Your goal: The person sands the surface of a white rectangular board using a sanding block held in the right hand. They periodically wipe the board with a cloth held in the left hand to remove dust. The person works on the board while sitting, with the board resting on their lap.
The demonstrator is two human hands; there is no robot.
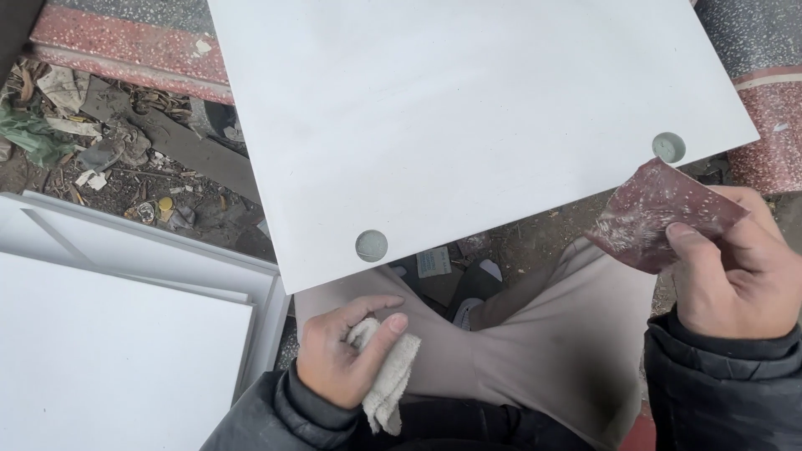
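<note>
My right hand [735,267] pinched a folded, dust-caked piece of reddish sandpaper [660,215] just off the near right corner of the white panel [468,108]; my left hand [338,351] was curled round a pale rag [388,376] over my lap; the panel looked smooth and matte, its two round holes [371,245] showing grey, so I judged sanding largely done, wiping left; more white panels [109,334] lay at my left.
</note>
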